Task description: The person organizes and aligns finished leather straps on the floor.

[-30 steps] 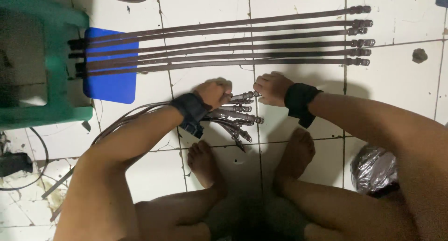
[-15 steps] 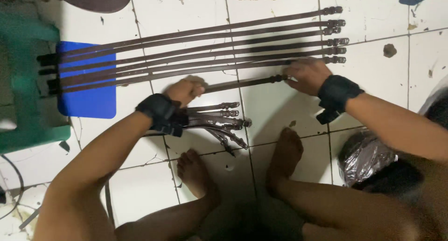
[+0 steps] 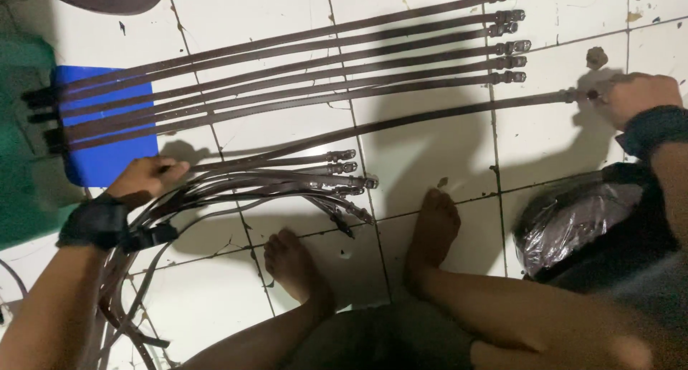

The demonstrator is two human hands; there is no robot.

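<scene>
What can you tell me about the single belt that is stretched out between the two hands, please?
The belt is a long, narrow, dark brown strap that looks like leather, with a small metal buckle at its right end. It lies nearly straight and flat on the white tiled floor, slanting slightly upward to the right, just below the row of laid-out belts. The right hand grips the buckle end; the left hand presses on the other end, beside the blue board and above the loose bundle of belts.

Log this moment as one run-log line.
right hand: holds buckle end of brown belt | left hand: on its other end | belt: stretched across tiled floor | laid-out belts: parallel above
</scene>
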